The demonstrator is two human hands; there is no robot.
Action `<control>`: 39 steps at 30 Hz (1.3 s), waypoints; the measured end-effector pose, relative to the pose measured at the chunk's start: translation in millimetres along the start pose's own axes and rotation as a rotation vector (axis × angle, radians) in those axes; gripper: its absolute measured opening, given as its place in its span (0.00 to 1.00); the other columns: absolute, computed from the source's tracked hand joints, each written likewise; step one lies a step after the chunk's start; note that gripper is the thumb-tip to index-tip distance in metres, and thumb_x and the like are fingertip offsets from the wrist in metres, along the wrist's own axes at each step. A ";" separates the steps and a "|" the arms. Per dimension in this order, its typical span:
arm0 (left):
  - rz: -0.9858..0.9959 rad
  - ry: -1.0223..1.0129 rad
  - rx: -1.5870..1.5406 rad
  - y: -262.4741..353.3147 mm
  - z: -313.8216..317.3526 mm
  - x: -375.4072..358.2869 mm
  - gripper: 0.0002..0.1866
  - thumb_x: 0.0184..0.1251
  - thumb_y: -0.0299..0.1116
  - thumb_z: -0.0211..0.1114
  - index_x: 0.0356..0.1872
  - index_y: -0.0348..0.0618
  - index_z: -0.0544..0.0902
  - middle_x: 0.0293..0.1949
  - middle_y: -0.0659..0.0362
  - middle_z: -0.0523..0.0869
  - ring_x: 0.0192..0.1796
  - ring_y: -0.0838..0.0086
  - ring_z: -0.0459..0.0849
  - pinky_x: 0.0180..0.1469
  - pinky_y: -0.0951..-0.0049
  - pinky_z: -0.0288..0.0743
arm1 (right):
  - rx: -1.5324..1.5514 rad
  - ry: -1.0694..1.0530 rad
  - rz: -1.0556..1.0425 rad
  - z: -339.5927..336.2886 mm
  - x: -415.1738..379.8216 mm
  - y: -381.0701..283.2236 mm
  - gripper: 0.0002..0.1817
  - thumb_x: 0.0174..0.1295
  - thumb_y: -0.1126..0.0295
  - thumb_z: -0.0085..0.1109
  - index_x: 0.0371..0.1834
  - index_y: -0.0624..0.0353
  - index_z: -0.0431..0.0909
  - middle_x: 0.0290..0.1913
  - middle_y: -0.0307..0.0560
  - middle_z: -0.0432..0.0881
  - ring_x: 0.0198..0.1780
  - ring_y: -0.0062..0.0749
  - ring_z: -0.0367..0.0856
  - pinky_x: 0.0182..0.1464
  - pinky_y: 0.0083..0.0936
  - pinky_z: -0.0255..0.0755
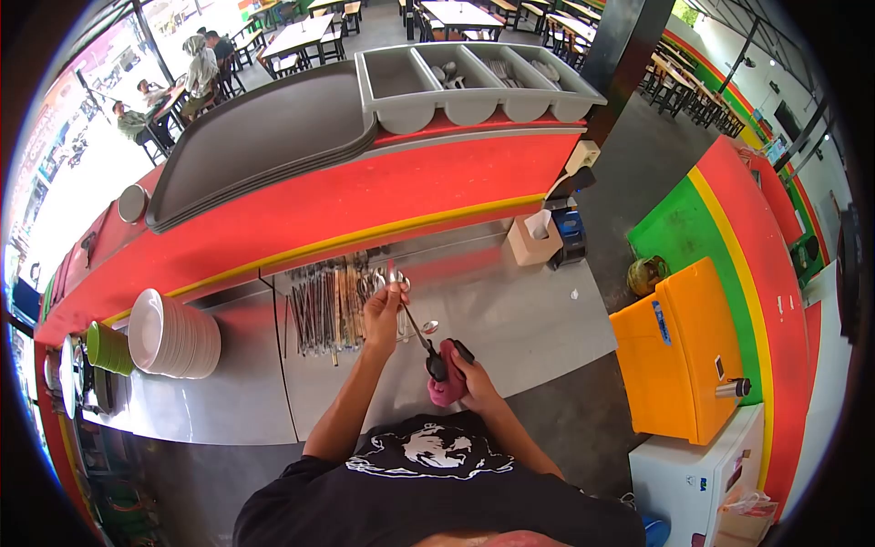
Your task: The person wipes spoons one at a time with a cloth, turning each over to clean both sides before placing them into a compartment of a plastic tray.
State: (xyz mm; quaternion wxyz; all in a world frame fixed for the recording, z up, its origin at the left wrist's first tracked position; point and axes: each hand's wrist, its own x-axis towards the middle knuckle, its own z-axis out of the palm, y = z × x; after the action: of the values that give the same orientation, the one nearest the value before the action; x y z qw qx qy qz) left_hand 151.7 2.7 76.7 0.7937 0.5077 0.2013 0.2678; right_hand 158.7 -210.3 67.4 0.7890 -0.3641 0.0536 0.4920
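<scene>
My left hand (383, 314) is closed near the top end of a long thin metal utensil (416, 326) with a black handle. My right hand (471, 376) is closed round a pink cloth (447, 387) beside that black handle, and something black shows by its fingers. Rows of cutlery (324, 305) lie on the steel counter just left of my left hand, some metallic and some wood-coloured. Spoon heads show behind my left fingers. A single spoon (430, 327) rests on the counter between my hands.
Stacked white plates (187, 339) and green bowls (108, 348) stand left. Dark trays (264, 137) and a grey cutlery holder (474, 84) top the red ledge. A tissue box (534, 239) sits at the counter's back right, an orange container (679, 356) farther right. People (200, 73) sit far back left.
</scene>
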 end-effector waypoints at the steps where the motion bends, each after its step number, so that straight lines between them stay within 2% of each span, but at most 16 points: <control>1: -0.025 -0.047 -0.021 -4.0 9.2 -0.8 0.14 0.75 0.40 0.56 0.39 0.40 0.81 0.29 0.67 0.79 0.34 0.83 0.73 0.40 0.81 0.65 | 0.116 -0.054 0.071 -0.9 1.4 -6.2 0.15 0.69 0.64 0.56 0.54 0.60 0.73 0.45 0.45 0.83 0.44 0.31 0.83 0.48 0.33 0.79; 2: -0.050 -0.093 -0.043 -8.7 18.8 -1.9 0.14 0.75 0.41 0.56 0.40 0.39 0.81 0.29 0.66 0.78 0.34 0.83 0.74 0.40 0.81 0.65 | 0.134 -0.094 0.097 -2.4 5.2 -10.4 0.17 0.71 0.64 0.52 0.59 0.57 0.69 0.51 0.44 0.80 0.49 0.32 0.81 0.51 0.38 0.78; 5: -0.091 -0.188 -0.039 -20.7 43.5 -3.3 0.15 0.75 0.42 0.55 0.42 0.39 0.79 0.28 0.66 0.77 0.34 0.81 0.74 0.42 0.79 0.67 | 0.142 -0.148 0.091 2.2 8.3 -31.4 0.19 0.66 0.66 0.60 0.57 0.61 0.70 0.51 0.46 0.78 0.47 0.34 0.81 0.52 0.34 0.78; 8: -0.117 -0.217 -0.024 -15.7 66.2 -1.1 0.17 0.75 0.43 0.55 0.43 0.37 0.81 0.29 0.65 0.79 0.35 0.82 0.75 0.42 0.79 0.68 | 0.098 -0.089 0.001 -8.1 12.3 -47.5 0.19 0.64 0.70 0.62 0.56 0.64 0.70 0.49 0.48 0.79 0.47 0.33 0.81 0.52 0.34 0.78; 11: -0.015 -0.239 0.392 3.1 83.5 11.1 0.18 0.75 0.43 0.56 0.44 0.37 0.84 0.29 0.65 0.82 0.35 0.83 0.77 0.41 0.79 0.69 | -0.018 0.049 -0.117 18.0 -5.7 -83.6 0.17 0.61 0.72 0.64 0.50 0.66 0.73 0.41 0.48 0.81 0.38 0.31 0.82 0.41 0.30 0.80; 15: 0.122 -0.234 0.517 20.1 108.5 48.6 0.17 0.75 0.40 0.56 0.43 0.36 0.85 0.28 0.63 0.83 0.33 0.81 0.79 0.38 0.77 0.73 | -0.333 0.063 -0.313 12.4 12.2 -114.7 0.14 0.60 0.69 0.67 0.43 0.64 0.76 0.30 0.43 0.80 0.24 0.27 0.79 0.26 0.25 0.76; 17: 0.207 -0.219 0.517 38.3 127.2 73.1 0.16 0.74 0.39 0.57 0.39 0.35 0.86 0.26 0.62 0.83 0.31 0.80 0.80 0.36 0.76 0.73 | -0.426 0.040 -0.421 28.4 19.3 -141.8 0.13 0.59 0.67 0.68 0.41 0.63 0.77 0.27 0.40 0.79 0.20 0.26 0.77 0.21 0.24 0.72; 20: 0.291 -0.195 0.589 85.4 160.1 99.1 0.16 0.73 0.39 0.58 0.36 0.35 0.86 0.25 0.62 0.83 0.29 0.80 0.79 0.33 0.76 0.73 | -0.522 0.020 -0.523 54.9 28.4 -184.9 0.13 0.59 0.66 0.68 0.38 0.63 0.78 0.26 0.39 0.79 0.24 0.21 0.77 0.25 0.21 0.71; 23: 0.386 -0.193 0.651 120.7 183.3 134.8 0.17 0.72 0.41 0.59 0.35 0.36 0.86 0.24 0.61 0.83 0.26 0.81 0.79 0.31 0.77 0.73 | -0.753 0.020 -0.845 76.1 41.2 -231.9 0.13 0.58 0.64 0.69 0.34 0.64 0.78 0.25 0.37 0.78 0.27 0.16 0.75 0.30 0.19 0.68; 24: 0.405 -0.180 0.677 134.9 193.4 142.2 0.17 0.72 0.41 0.60 0.34 0.36 0.86 0.24 0.61 0.84 0.26 0.82 0.79 0.31 0.77 0.73 | -0.787 -0.017 -0.826 81.3 44.8 -248.6 0.14 0.58 0.64 0.68 0.34 0.65 0.79 0.26 0.35 0.78 0.30 0.14 0.72 0.33 0.19 0.67; 28: 0.489 -0.122 0.769 180.6 223.9 178.7 0.16 0.69 0.41 0.62 0.33 0.36 0.87 0.24 0.57 0.86 0.24 0.78 0.83 0.30 0.75 0.76 | -0.866 -0.028 -0.982 108.8 66.6 -299.1 0.14 0.58 0.64 0.67 0.34 0.67 0.79 0.25 0.35 0.79 0.28 0.13 0.71 0.31 0.19 0.66; 31: 0.396 -0.100 0.850 205.2 238.4 212.0 0.16 0.67 0.41 0.63 0.31 0.37 0.87 0.24 0.58 0.86 0.25 0.78 0.84 0.30 0.74 0.77 | -0.910 -0.064 -1.076 130.7 79.5 -331.6 0.14 0.57 0.65 0.67 0.33 0.67 0.79 0.25 0.37 0.79 0.28 0.14 0.72 0.30 0.20 0.67; 32: 0.428 -0.117 0.829 205.6 238.1 232.4 0.16 0.66 0.41 0.64 0.28 0.37 0.88 0.23 0.58 0.87 0.25 0.77 0.84 0.32 0.73 0.78 | -0.945 -0.026 -1.057 138.4 81.8 -340.5 0.14 0.55 0.66 0.68 0.33 0.68 0.80 0.26 0.42 0.82 0.27 0.18 0.75 0.31 0.23 0.69; 35: 0.422 -0.112 0.920 215.9 243.7 271.6 0.17 0.65 0.42 0.65 0.26 0.37 0.88 0.23 0.57 0.87 0.25 0.76 0.85 0.33 0.72 0.79 | -1.106 0.009 -1.141 147.8 104.3 -365.4 0.14 0.54 0.66 0.68 0.34 0.68 0.80 0.28 0.50 0.84 0.29 0.29 0.81 0.35 0.29 0.73; 36: 0.418 -0.120 0.882 212.7 242.5 280.6 0.17 0.63 0.42 0.66 0.24 0.38 0.88 0.21 0.57 0.87 0.25 0.75 0.85 0.35 0.72 0.79 | -1.132 0.020 -1.149 146.6 114.1 -370.3 0.14 0.53 0.66 0.68 0.35 0.68 0.80 0.30 0.52 0.84 0.31 0.33 0.82 0.37 0.30 0.73; 39: 0.373 -0.138 1.033 223.5 250.6 300.2 0.16 0.60 0.43 0.67 0.22 0.41 0.88 0.20 0.58 0.86 0.25 0.75 0.85 0.35 0.72 0.79 | -1.207 0.044 -1.182 145.9 136.7 -387.4 0.15 0.53 0.65 0.68 0.36 0.66 0.81 0.33 0.56 0.85 0.37 0.45 0.85 0.41 0.35 0.75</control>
State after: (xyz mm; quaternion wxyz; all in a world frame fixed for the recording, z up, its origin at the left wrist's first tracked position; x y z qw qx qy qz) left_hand 483.4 92.9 367.7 0.3918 0.8745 0.1608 0.2365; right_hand 504.4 -115.2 315.4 0.5857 -0.7007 -0.4023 -0.0645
